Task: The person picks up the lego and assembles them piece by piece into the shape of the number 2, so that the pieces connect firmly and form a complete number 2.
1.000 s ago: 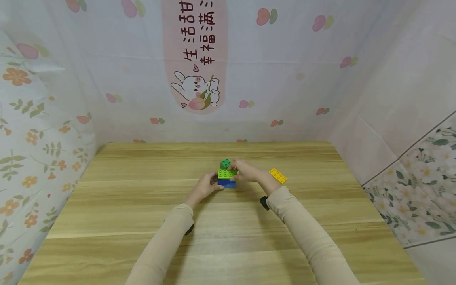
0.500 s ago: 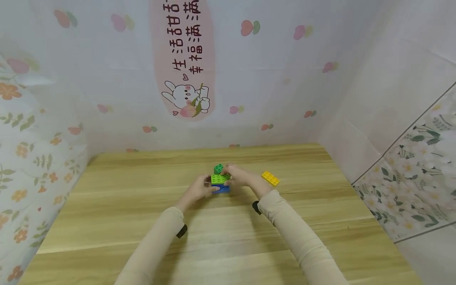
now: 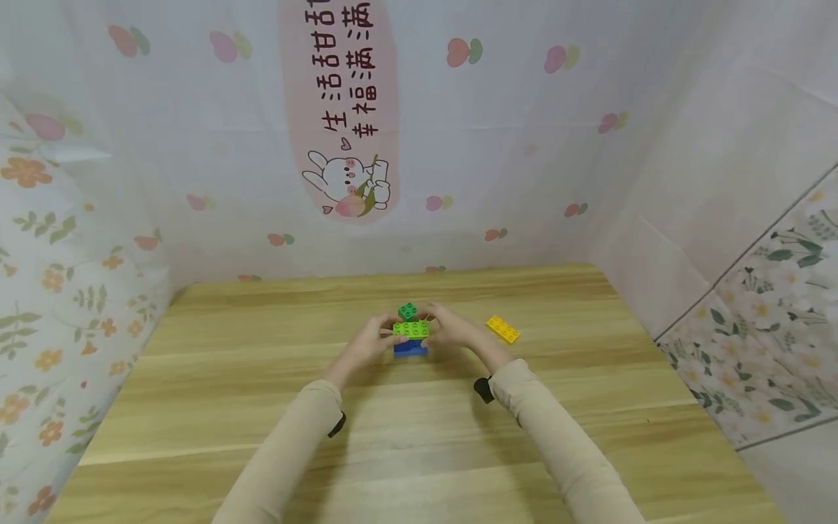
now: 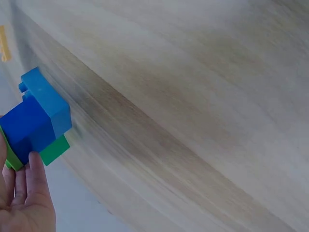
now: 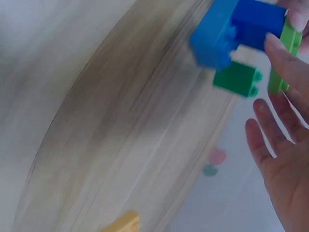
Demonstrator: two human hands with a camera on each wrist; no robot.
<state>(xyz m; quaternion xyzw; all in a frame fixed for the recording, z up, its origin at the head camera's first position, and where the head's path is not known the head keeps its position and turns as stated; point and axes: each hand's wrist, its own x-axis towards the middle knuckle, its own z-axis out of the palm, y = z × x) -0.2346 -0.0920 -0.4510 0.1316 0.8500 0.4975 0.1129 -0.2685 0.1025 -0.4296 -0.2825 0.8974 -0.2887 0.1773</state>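
A lime-green brick (image 3: 411,330) sits on a dark blue brick (image 4: 29,128), which stands on a lighter blue brick (image 4: 53,101). My left hand (image 3: 369,346) pinches the left end of the lime-green brick, thumb in front and fingers behind. At the other end, my right hand (image 3: 452,327) holds the same brick between thumb and fingers, its outer fingers spread in the right wrist view. Just behind the stack stands a darker green brick (image 5: 236,77). From the head view I cannot tell whether it touches the blue bricks.
A flat yellow brick (image 3: 503,329) lies on the wooden table (image 3: 406,437), to the right of my right hand. A printed curtain (image 3: 222,145) hangs behind the table's far edge and along both sides.
My right fingers have shifted from the top of the lime-green brick to its right end, uncovering more studs. My left hand stays at the left end. The head view has shifted slightly.
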